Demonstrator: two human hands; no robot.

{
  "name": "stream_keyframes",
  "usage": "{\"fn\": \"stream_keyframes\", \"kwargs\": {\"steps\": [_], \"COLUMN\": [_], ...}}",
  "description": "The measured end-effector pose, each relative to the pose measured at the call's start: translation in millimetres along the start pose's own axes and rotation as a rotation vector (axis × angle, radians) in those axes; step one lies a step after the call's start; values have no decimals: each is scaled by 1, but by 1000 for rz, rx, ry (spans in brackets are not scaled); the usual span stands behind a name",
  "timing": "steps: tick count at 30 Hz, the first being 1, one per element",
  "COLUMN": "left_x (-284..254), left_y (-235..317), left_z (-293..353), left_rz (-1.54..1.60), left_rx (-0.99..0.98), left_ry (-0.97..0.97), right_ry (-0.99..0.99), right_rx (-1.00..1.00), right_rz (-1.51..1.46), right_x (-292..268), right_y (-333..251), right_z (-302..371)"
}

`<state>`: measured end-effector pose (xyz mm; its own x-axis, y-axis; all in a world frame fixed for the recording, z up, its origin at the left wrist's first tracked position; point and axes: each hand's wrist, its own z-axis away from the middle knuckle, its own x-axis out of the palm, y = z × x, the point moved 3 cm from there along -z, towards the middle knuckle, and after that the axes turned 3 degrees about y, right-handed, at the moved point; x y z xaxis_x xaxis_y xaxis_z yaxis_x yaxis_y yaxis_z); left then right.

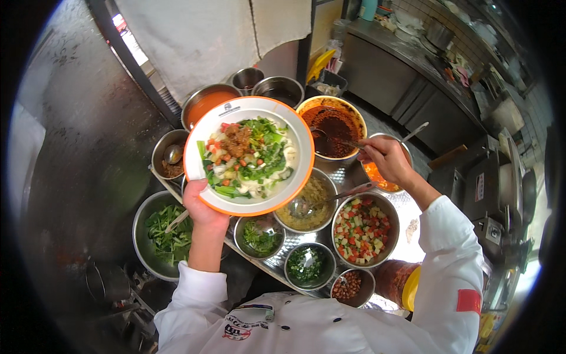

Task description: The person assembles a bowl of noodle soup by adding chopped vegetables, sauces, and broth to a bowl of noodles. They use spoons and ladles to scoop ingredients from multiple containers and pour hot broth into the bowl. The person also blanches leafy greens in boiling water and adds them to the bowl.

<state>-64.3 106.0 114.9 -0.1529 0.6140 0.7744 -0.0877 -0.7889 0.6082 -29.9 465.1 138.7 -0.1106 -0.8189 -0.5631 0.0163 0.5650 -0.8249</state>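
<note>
My left hand (206, 209) grips the near left edge of a white bowl (302, 154) with an orange rim, holding it up over the ingredient table. Inside lie pale noodles (287, 156), chopped greens (256, 166), peanuts, diced vegetables and a brown minced topping (236, 140). My right hand (388, 160) is closed around the handle of a metal ladle (349, 142). The ladle's head dips into dark red chili oil (336, 121) in a round, pale-rimmed pot (361, 121), just right of the bowl. My right fingertips are partly hidden.
Metal basins surround the bowl: orange liquid (209, 106), leafy greens (168, 233), yellowish minced food (312, 206), diced vegetables (361, 230), chopped herbs (306, 264) and peanuts (346, 284). Another spoon handle (414, 131) juts up at right. A steel counter (407, 56) stands behind.
</note>
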Motion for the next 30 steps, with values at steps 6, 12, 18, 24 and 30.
{"fn": "stream_keyframes", "kwargs": {"steps": [6,12,18,24,30], "left_x": [-2,0,1,3,6], "left_y": [1,1,2,-2,-6], "left_z": [0,-3,-4,-10,-11], "left_rz": [-17,-21,-44,-21,-12], "left_rx": [17,20,56,35,40], "left_ry": [15,13,36,17,-21], "right_ry": [41,101,234,363,262], "right_rx": [132,194,371,516,276], "right_rz": [-240,-464,-746,-960,-653], "right_x": [-6,-11,-16,-23,-26], "right_y": [-4,-3,9,19,12], "right_z": [3,6,0,-5,-8]}}
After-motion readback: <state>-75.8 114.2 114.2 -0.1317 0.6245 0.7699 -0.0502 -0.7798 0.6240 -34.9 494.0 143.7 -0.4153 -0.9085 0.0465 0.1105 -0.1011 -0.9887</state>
